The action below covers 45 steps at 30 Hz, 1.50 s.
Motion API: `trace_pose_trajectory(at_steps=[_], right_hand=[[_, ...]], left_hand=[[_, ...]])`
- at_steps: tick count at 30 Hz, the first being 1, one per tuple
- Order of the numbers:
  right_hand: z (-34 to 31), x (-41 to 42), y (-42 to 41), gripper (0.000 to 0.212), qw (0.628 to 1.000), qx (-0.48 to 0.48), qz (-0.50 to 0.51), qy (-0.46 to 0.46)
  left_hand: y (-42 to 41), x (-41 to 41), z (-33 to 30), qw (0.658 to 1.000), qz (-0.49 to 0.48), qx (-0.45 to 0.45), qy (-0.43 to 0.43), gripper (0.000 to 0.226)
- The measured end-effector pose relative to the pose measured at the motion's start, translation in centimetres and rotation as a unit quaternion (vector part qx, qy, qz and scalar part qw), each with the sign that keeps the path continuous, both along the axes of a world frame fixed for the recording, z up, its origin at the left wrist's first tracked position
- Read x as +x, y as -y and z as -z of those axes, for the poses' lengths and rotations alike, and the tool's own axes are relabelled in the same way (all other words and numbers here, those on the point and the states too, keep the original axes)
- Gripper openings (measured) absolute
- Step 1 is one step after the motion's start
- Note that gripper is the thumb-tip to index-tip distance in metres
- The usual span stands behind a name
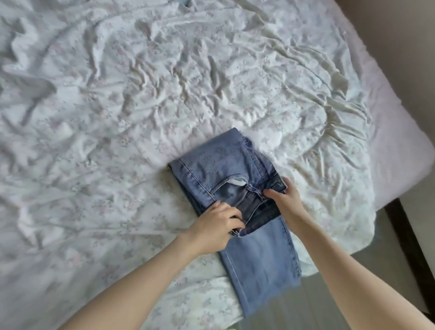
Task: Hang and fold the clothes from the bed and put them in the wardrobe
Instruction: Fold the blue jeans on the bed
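A pair of blue jeans (pixel 219 165) lies partly folded near the front edge of the bed (pixel 141 94). The top half is doubled over, and the leg ends stretch toward me and hang past the edge. My left hand (pixel 215 225) grips the waistband on the left side, fingers curled over the denim. My right hand (pixel 286 200) pinches the waistband at its right corner, thumb on top by the belt loop. The wardrobe is not in view.
A crumpled, pale floral sheet covers the whole bed. The mattress edge (pixel 400 146) runs down the right side, with a dark bed frame (pixel 404 240) and grey floor (pixel 329 294) below it. A scrap of bluish fabric (pixel 186 2) shows at the top edge.
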State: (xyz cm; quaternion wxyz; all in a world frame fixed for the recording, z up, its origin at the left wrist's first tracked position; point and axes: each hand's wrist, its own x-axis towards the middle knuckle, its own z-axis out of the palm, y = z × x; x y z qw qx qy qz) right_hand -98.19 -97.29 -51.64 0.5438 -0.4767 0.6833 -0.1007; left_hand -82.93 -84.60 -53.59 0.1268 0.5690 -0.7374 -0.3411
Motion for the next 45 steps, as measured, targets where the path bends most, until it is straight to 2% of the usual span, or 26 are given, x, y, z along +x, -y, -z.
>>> trace_pose_trajectory(at_steps=[2, 6, 8, 10, 12, 14, 15, 16, 18, 19, 20, 22, 24, 30, 33, 35, 37, 39, 41, 42, 45], right_hand=[[1.3, -0.3, -1.1, 0.039, 1.0, 0.013, 0.004, -0.009], [2.2, -0.6, -1.2, 0.039, 0.999, 0.031, -0.009, -0.018], [1.9, -0.7, -0.9, 0.037, 0.997, 0.047, -0.044, -0.037], [1.5, -0.5, -0.7, 0.033, 0.99, 0.035, -0.101, -0.09], [1.4, 0.1, -0.9, 0.03, 0.957, -0.014, -0.199, -0.211], [1.7, 0.7, -1.8, 0.047, 0.897, -0.109, -0.262, -0.338], [1.7, 1.2, -2.1, 0.057, 0.876, -0.172, -0.272, -0.36], [1.8, 1.7, -2.4, 0.062, 0.859, -0.238, -0.287, -0.351], [2.6, 2.4, -2.6, 0.059, 0.812, -0.344, -0.352, -0.314], [3.3, 2.5, -2.7, 0.056, 0.789, -0.362, -0.392, -0.306], [4.0, 2.4, -2.8, 0.054, 0.778, -0.34, -0.429, -0.308], [6.1, 1.8, -3.6, 0.053, 0.785, -0.258, -0.458, -0.329], [7.7, 0.9, -4.7, 0.056, 0.793, -0.227, -0.444, -0.351], [8.5, 0.7, -5.4, 0.058, 0.795, -0.225, -0.434, -0.36], [8.4, 0.3, -6.0, 0.058, 0.799, -0.207, -0.441, -0.352], [7.6, 0.9, -5.6, 0.057, 0.813, -0.211, -0.424, -0.338], [6.5, 2.0, -4.0, 0.049, 0.832, -0.257, -0.382, -0.31], [5.4, 3.6, -1.7, 0.045, 0.827, -0.329, -0.358, -0.282], [4.5, 5.6, 0.7, 0.055, 0.806, -0.354, -0.397, -0.258], [4.3, 6.4, 2.1, 0.064, 0.784, -0.352, -0.442, -0.257], [3.7, 9.2, 5.9, 0.087, 0.682, -0.303, -0.61, -0.266]], left_hand=[[-0.6, -0.2, 0.7, 0.999, 0.016, 0.029, 0.037, 0.042], [-0.6, 0.5, 0.3, 0.998, 0.015, 0.035, 0.044, 0.03], [-0.1, 0.6, -0.4, 0.999, -0.016, -0.016, 0.033, 0.026], [1.1, 0.6, -0.3, 0.986, -0.088, -0.114, 0.08, 0.03], [2.8, 0.8, 0.5, 0.965, -0.165, -0.121, 0.165, 0.042], [4.2, 1.4, 1.7, 0.955, -0.205, -0.057, 0.207, 0.061], [4.7, 1.6, 2.7, 0.952, -0.213, -0.027, 0.218, 0.067], [4.8, 1.6, 3.5, 0.949, -0.212, -0.014, 0.235, 0.069], [4.3, 1.7, 5.3, 0.945, -0.193, -0.011, 0.266, 0.069], [4.0, 1.6, 5.8, 0.944, -0.183, -0.01, 0.275, 0.069], [3.7, 1.6, 6.3, 0.944, -0.174, -0.014, 0.279, 0.069], [3.2, 2.0, 7.6, 0.948, -0.161, -0.036, 0.273, 0.07], [3.0, 2.3, 8.3, 0.95, -0.149, -0.047, 0.269, 0.071], [2.2, 2.7, 8.3, 0.958, -0.107, -0.054, 0.26, 0.081], [0.7, 2.8, 7.0, 0.964, -0.073, -0.06, 0.248, 0.076], [0.9, 3.9, 6.2, 0.967, -0.096, -0.082, 0.222, 0.068], [2.3, 5.7, 5.5, 0.957, -0.173, -0.08, 0.219, 0.062], [4.4, 7.6, 5.0, 0.941, -0.261, -0.019, 0.216, 0.064], [6.2, 9.1, 5.0, 0.934, -0.291, 0.061, 0.199, 0.073], [7.0, 9.5, 5.2, 0.937, -0.287, 0.086, 0.178, 0.075], [8.6, 11.0, 5.1, 0.945, -0.277, 0.156, 0.082, 0.079]])
